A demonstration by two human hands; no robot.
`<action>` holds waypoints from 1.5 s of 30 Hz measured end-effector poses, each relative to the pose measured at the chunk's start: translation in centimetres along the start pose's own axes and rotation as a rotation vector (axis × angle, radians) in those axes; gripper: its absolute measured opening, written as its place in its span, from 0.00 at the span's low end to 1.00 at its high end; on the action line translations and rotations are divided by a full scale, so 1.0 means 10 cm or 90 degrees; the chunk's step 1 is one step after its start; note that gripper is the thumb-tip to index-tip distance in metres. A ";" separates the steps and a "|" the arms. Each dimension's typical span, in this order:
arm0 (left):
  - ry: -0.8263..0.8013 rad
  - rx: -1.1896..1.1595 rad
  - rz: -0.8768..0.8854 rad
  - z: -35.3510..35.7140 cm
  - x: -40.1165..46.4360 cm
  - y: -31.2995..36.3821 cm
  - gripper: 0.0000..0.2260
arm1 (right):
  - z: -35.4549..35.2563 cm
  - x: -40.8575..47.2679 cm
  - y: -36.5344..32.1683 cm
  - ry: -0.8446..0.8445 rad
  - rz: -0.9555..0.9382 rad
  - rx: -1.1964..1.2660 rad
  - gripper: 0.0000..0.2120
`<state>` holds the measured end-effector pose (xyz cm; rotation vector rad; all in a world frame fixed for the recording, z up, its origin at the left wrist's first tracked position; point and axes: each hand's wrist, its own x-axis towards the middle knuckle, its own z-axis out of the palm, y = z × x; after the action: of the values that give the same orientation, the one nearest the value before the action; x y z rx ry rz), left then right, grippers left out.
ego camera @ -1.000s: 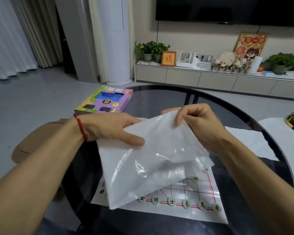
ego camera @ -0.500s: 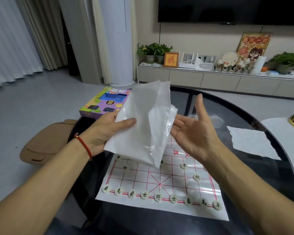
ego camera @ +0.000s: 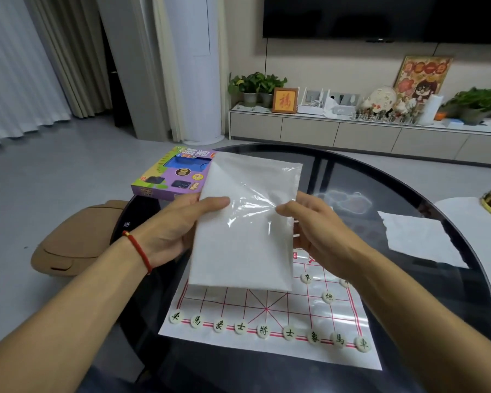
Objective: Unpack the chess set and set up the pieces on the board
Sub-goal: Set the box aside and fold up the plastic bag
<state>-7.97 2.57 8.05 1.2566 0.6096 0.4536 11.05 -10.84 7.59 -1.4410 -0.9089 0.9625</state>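
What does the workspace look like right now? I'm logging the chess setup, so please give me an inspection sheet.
Surface: round dark glass table, reflective.
Job's things: white paper chessboard with red grid lying flat; nine round cream pieces along its near edge, a few more on the right; clear plastic bag held above the board, seemingly empty; purple chess-set box at the table's far left edge.
Clutter: white paper sheet on the right.
Grippers: left hand grips the bag's left edge; right hand pinches its right side.
Cables: nothing seen on the table.
Surroundings: tan stool, low cabinet with potted plants, wall television.
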 end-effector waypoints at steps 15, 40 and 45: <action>-0.068 -0.079 0.027 -0.19 -0.02 -0.01 0.20 | -0.11 -0.05 -0.04 -0.080 -0.057 0.093 0.19; -0.123 -0.183 -0.040 -0.21 0.00 -0.02 0.31 | -0.12 -0.01 -0.09 0.020 -0.056 0.033 0.30; -0.054 -0.021 0.001 0.05 0.01 -0.13 0.27 | -0.04 -0.03 -0.07 0.088 -0.108 -0.118 0.33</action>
<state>-7.57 1.98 6.86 1.2379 0.5276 0.4089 11.32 -11.25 8.28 -1.5386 -1.0205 0.6587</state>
